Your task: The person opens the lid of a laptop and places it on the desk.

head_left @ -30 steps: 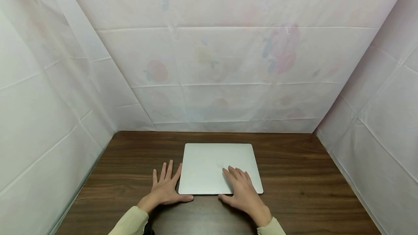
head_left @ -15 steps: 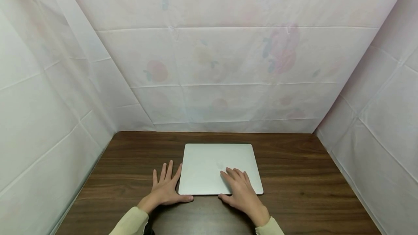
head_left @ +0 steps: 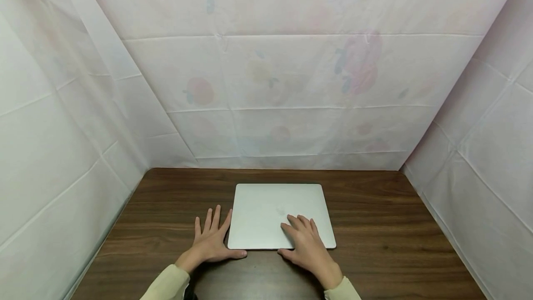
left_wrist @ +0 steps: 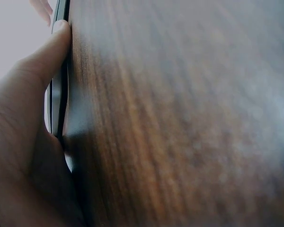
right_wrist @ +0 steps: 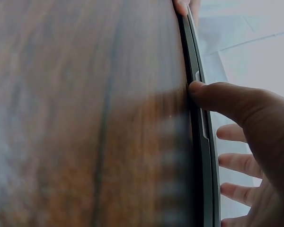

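A closed silver laptop (head_left: 266,212) lies flat on the brown wooden table, its front edge toward the person. My left hand (head_left: 211,243) is spread at its front left corner; the index finger reaches the left side and the thumb (left_wrist: 57,47) lies along the front edge. Over the right part of the lid is my right hand (head_left: 307,246), fingers spread and slightly bent. In the right wrist view its thumb (right_wrist: 217,97) presses the laptop's front edge (right_wrist: 202,123) beside the shallow notch, with the other fingers on the lid's side.
The wooden table (head_left: 374,226) extends on both sides of the laptop and in front of it. White cloth sheets with faint fruit prints hang as a back wall (head_left: 266,87) and side walls (head_left: 491,152) around it.
My right hand's fingers have drawn slightly back and left over the lid, toward the front edge. The left hand and the laptop have stayed in place.
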Motion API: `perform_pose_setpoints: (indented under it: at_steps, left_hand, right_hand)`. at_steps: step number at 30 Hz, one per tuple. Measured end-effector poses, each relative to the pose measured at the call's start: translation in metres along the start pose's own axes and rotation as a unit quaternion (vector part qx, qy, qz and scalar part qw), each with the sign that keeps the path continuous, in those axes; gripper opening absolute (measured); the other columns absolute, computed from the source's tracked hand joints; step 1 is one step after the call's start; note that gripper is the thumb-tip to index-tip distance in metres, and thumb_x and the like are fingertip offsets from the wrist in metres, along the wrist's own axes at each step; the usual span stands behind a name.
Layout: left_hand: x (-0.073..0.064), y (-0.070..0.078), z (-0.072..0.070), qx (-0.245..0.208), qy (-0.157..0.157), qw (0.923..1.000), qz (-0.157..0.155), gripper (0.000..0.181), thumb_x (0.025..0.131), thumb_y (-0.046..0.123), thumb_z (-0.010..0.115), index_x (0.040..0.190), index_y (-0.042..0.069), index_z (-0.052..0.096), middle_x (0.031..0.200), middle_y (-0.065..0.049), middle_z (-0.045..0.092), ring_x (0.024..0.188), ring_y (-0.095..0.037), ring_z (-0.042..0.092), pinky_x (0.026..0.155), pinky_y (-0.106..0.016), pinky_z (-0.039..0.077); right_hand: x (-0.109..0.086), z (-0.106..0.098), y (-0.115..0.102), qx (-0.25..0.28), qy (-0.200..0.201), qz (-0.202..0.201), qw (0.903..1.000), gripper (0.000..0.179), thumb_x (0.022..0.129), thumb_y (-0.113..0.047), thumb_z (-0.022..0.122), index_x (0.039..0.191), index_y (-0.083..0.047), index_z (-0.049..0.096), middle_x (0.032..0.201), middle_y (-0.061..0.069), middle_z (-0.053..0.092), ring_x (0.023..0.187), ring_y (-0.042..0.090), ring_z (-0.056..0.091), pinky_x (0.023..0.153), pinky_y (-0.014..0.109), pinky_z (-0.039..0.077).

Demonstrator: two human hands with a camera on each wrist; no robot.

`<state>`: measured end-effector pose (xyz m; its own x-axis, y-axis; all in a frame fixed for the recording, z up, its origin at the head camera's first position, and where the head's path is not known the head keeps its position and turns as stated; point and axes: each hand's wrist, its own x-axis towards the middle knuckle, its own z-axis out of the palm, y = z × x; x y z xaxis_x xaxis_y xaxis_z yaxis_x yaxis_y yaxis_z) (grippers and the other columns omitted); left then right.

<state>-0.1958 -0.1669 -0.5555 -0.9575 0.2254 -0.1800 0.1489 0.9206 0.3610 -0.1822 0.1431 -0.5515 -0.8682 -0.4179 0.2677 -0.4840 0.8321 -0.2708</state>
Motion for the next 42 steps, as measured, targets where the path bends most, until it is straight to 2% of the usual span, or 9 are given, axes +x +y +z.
perform_pose_setpoints:
  at_steps: [8,19,24,31,42]
  left_hand:
    - [-0.001,0.000,0.001,-0.006,-0.003,1.0000,-0.001,0.136,0.065,0.090,0.068,0.167,0.019,0.013,0.172,-0.025,-0.004,0.157,-0.050,-0.005,0.116,-0.076,-0.010]
    - [-0.001,0.000,0.000,-0.006,-0.003,1.0000,0.000,0.136,0.065,0.090,0.068,0.167,0.019,0.013,0.172,-0.024,-0.005,0.157,-0.050,-0.006,0.116,-0.076,-0.010]
    - [0.001,0.000,0.001,-0.006,-0.003,1.0000,-0.001,0.136,0.065,0.091,0.067,0.168,0.020,0.012,0.172,-0.024,-0.005,0.158,-0.049,-0.006,0.117,-0.074,-0.012]
    - [0.002,-0.001,0.002,-0.013,0.001,0.9999,0.001,0.137,0.065,0.091,0.068,0.168,0.020,0.012,0.172,-0.024,-0.006,0.158,-0.049,-0.006,0.117,-0.074,-0.013]
    - [0.001,-0.002,0.001,-0.012,0.004,0.9999,0.004,0.137,0.065,0.090,0.069,0.167,0.018,0.014,0.172,-0.024,-0.004,0.158,-0.049,-0.004,0.117,-0.074,-0.013]
  right_hand:
    - [0.000,-0.002,0.003,0.002,0.007,-0.002,1.0000,0.062,0.074,-0.048,0.091,0.123,-0.015,0.074,0.140,0.013,0.063,0.129,0.042,0.055,0.103,0.074,0.041]
    - [0.001,-0.002,0.004,0.005,0.045,-0.029,0.9986,0.060,0.069,-0.047,0.094,0.118,-0.016,0.076,0.135,0.012,0.066,0.124,0.039,0.058,0.101,0.072,0.044]
    - [0.002,-0.002,0.005,0.005,0.052,-0.040,0.9978,0.059,0.069,-0.047,0.094,0.117,-0.017,0.077,0.133,0.010,0.067,0.122,0.035,0.060,0.101,0.067,0.047]
    - [0.003,-0.001,0.008,-0.003,0.083,-0.071,0.9940,0.058,0.067,-0.046,0.095,0.113,-0.016,0.078,0.127,0.008,0.070,0.116,0.029,0.063,0.098,0.058,0.050]
    - [0.004,-0.004,0.010,0.031,0.087,-0.102,0.9904,0.043,0.073,-0.043,0.093,0.108,-0.022,0.080,0.121,0.000,0.072,0.114,0.022,0.064,0.095,0.049,0.054]
